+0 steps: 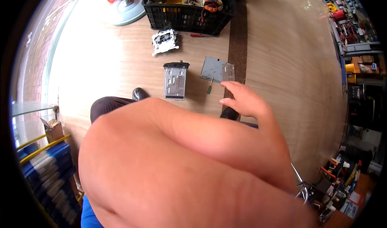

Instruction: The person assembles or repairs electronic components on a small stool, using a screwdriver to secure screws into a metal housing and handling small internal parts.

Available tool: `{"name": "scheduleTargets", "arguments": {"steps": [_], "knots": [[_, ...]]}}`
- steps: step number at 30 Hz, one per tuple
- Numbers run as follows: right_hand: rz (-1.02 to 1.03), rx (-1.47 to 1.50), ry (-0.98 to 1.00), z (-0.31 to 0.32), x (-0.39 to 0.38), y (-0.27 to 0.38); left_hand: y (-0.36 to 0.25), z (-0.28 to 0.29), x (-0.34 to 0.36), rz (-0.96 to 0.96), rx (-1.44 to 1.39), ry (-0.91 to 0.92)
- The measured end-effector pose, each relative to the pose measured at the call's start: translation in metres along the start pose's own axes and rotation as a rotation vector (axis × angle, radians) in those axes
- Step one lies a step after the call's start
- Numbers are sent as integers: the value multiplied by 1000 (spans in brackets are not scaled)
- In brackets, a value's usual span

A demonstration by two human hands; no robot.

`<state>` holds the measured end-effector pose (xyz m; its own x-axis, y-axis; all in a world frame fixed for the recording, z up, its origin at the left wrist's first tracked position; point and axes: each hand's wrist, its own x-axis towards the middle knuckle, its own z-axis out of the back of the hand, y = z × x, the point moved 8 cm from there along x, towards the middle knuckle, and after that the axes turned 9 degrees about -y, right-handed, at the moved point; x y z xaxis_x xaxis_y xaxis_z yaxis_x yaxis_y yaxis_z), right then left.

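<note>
Sheet-metal cover point(211, 66) on the floor point(278, 62): flat, grey, dark-specked. Perforated plate point(228, 71) at its right edge, green-handled screwdriver point(209, 89) at its lower edge. Silver car-stereo chassis point(175, 82) sits left, black front away from me. My right hand point(242, 99): thumb and fingers apart, contact unclear. Left hand: out of view.

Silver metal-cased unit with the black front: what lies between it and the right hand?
In the head view, the green-handled screwdriver lies between the metal-cased unit and the right hand.
</note>
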<state>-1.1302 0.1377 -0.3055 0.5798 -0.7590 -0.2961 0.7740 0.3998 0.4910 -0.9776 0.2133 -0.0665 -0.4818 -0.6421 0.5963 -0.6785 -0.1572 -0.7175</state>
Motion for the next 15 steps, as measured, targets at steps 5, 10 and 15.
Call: {"name": "scheduleTargets", "arguments": {"steps": [5,10,15], "knots": [[-4,14,54,-2,2,3,-9,-7,-19,18,-43,-6],[-11,3,23,-5,3,-3,-21,-7,-32,58,-44,2],[9,-14,61,-1,5,5,-43,-12,-42,98,39,-6]]}}
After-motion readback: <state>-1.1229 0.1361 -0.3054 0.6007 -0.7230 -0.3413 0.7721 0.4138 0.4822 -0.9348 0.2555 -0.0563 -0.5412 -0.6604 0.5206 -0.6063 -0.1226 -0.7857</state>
